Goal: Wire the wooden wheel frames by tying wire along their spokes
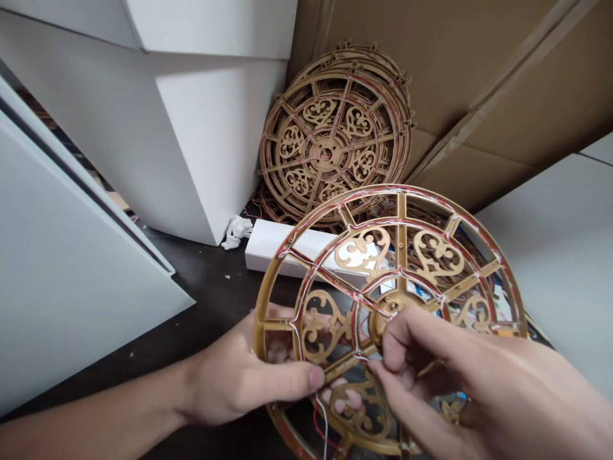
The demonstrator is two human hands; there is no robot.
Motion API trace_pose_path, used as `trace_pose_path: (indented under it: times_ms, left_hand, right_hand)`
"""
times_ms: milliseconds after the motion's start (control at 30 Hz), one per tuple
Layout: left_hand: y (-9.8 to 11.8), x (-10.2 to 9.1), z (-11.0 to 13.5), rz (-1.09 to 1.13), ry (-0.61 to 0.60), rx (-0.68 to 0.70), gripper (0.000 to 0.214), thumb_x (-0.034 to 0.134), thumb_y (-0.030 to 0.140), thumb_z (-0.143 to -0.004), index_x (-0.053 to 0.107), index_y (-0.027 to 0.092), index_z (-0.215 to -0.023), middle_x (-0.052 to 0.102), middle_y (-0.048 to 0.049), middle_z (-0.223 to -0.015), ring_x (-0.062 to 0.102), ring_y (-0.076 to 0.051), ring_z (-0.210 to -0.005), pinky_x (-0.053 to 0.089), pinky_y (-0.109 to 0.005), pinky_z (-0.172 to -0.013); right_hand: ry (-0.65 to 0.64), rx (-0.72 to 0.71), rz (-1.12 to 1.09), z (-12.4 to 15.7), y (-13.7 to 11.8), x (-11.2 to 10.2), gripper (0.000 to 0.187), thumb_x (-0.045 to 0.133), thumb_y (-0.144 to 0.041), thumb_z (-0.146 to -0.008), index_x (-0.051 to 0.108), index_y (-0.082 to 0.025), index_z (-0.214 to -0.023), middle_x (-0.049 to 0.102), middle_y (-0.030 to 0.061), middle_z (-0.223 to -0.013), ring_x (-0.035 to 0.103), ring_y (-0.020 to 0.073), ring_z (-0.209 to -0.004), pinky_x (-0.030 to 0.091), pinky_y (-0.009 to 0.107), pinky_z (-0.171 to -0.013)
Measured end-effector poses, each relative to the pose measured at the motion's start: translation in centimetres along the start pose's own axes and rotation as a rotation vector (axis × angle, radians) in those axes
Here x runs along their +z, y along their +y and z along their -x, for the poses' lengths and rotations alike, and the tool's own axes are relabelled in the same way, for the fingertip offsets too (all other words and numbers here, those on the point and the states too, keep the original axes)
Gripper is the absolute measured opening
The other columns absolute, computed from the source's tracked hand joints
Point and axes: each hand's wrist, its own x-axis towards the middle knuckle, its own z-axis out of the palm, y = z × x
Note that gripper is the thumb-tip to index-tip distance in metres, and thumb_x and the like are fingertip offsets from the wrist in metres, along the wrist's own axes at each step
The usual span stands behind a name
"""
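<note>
A round, gold-coloured openwork wheel frame point(401, 239) with scroll ornaments is held up in front of me, tilted. Red and white wires run along its rings and spokes. My left hand point(249, 367) grips its left side, thumb on a spoke and fingers behind the frame. Near the hub, my right hand point(431, 364) is closed in a pinch at the white wire; its fingertips partly hide the hub and wire. Below my left thumb, a loose red and white wire pair point(322, 421) hangs down.
Several similar gold wheel frames point(330, 153) lean in a stack against a cardboard sheet point(445, 70). A long white box point(278, 246) and crumpled white paper point(237, 231) lie on the dark surface point(201, 294). White panels point(71, 268) stand at the left; another pale panel point(560, 255) is at the right.
</note>
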Motion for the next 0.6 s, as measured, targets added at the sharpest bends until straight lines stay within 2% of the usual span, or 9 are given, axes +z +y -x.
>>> trace_pose_path:
  times_ms: [67, 200, 333, 600]
  left_hand:
    - [-0.06, -0.03, -0.02, 0.001, 0.007, -0.001, 0.020, 0.063, 0.017, -0.093, 0.076, 0.019, -0.108, 0.078, -0.0073, -0.094, 0.072, -0.015, -0.089, 0.055, -0.025, -0.086]
    - [-0.30, -0.13, -0.06, 0.031, 0.012, 0.030, 0.025, 0.060, 0.010, -0.093, 0.075, 0.021, -0.110, 0.077, -0.0059, -0.100, 0.072, -0.014, -0.092, 0.054, -0.025, -0.088]
    - [-0.45, 0.04, -0.07, 0.038, -0.009, 0.050, 0.019, 0.063, 0.015, -0.093, 0.076, 0.019, -0.106, 0.077, -0.0068, -0.096, 0.071, -0.014, -0.091, 0.053, -0.023, -0.083]
    - [-0.18, 0.33, -0.06, 0.032, -0.007, 0.014, 0.016, 0.064, 0.021, -0.093, 0.077, 0.016, -0.100, 0.077, -0.0076, -0.088, 0.071, -0.013, -0.086, 0.052, -0.021, -0.083]
  right_hand:
    - [-0.022, -0.048, -0.018, 0.15, 0.18, -0.02, 0.011, 0.044, -0.020, -0.080, 0.040, -0.026, -0.072, 0.038, -0.0127, -0.040, 0.034, 0.0059, -0.022, 0.031, 0.014, -0.024]
    - [-0.042, -0.057, -0.006, 0.08, 0.41, -0.28, 0.012, 0.048, -0.021, -0.080, 0.041, -0.026, -0.072, 0.040, -0.0121, -0.041, 0.036, 0.0071, -0.022, 0.031, 0.016, -0.023]
    - [-0.123, -0.108, -0.015, -0.17, 0.56, -0.42, 0.015, 0.051, -0.019, -0.078, 0.040, -0.026, -0.070, 0.040, -0.0119, -0.040, 0.036, 0.0069, -0.022, 0.031, 0.017, -0.023]
    - [-0.072, -0.116, -0.034, -0.70, -0.15, -0.28, 0.012, 0.046, -0.014, -0.072, 0.042, -0.024, -0.066, 0.045, -0.0093, -0.041, 0.036, 0.0044, -0.024, 0.028, 0.016, -0.025]
